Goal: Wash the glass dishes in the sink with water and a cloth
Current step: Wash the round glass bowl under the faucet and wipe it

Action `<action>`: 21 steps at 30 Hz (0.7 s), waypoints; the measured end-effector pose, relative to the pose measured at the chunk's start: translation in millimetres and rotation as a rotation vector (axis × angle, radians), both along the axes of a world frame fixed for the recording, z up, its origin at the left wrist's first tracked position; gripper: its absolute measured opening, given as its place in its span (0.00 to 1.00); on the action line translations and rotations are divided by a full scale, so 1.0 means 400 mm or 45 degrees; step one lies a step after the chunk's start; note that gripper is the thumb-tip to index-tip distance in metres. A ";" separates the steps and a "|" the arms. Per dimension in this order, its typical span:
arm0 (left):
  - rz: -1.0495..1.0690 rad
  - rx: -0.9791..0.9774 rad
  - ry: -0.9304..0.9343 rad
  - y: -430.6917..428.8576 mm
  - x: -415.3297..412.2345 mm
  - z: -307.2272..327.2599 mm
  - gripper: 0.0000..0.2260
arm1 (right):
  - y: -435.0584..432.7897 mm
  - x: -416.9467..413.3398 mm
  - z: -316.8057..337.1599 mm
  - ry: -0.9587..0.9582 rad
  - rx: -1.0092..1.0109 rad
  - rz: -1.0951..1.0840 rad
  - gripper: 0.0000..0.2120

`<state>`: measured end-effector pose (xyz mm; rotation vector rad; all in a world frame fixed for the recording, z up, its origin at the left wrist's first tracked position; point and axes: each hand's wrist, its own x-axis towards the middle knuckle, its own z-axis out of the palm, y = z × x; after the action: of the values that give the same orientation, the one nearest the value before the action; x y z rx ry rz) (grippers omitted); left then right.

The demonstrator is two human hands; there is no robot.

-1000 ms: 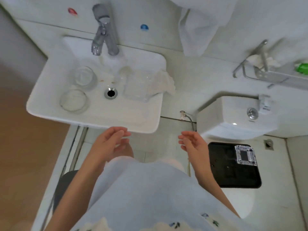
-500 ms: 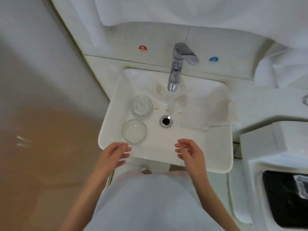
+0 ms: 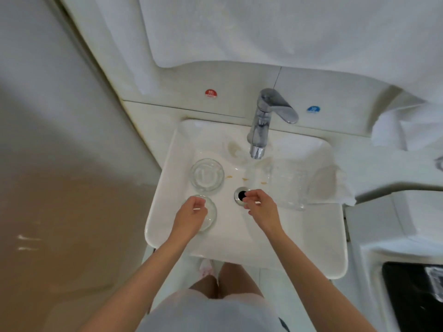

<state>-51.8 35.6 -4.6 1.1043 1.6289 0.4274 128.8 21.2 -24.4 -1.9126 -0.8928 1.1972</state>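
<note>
**suds_q:** so where's all the glassware sitting right now?

**tilefan:** all of it is down in the white rectangular ceramic sink point(image 3: 318, 248). There's a round clear glass bowl point(image 3: 207, 174) at the back left. A second, shallower round clear glass dish point(image 3: 211, 218) sits just in front of it, closer to the person. On the other side of the round metal drain point(image 3: 241, 195) there's a clear squarish glass container point(image 3: 290, 188). It's pretty blurry, and it lies against a crumpled white cloth point(image 3: 335, 185) draped over the sink's right edge.

**suds_q:** and the hands?

**tilefan:** the left hand point(image 3: 191, 214) is over the near dish with its fingers curled down at the rim. Honestly can't tell if it's gripping or just hovering. The right hand point(image 3: 261, 207) is next to the drain, fingertips partly over it, fingers loosely bent with nothing in them.

**suds_q:** tap?

**tilefan:** the chrome single-lever faucet point(image 3: 262, 125) points into the basin. I can't make out whether water is running. There are a few little orange specks point(image 3: 244, 179) on the basin floor between the bowl and the container.
</note>
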 end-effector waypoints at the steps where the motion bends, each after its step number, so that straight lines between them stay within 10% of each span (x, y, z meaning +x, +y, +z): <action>1: -0.032 0.016 0.060 0.021 0.006 -0.012 0.09 | 0.019 0.004 -0.010 0.000 -0.013 0.013 0.06; 13: -0.281 0.426 0.686 0.251 0.001 -0.232 0.17 | 0.228 -0.048 -0.233 0.203 -0.039 0.256 0.12; 21: -0.492 0.510 0.872 0.313 -0.002 -0.268 0.16 | 0.252 -0.053 -0.265 -0.319 0.204 0.605 0.11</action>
<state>-52.8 160.7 -111.6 1.9845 1.8836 0.1153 107.5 122.0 -130.2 -1.7978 -1.5955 1.1135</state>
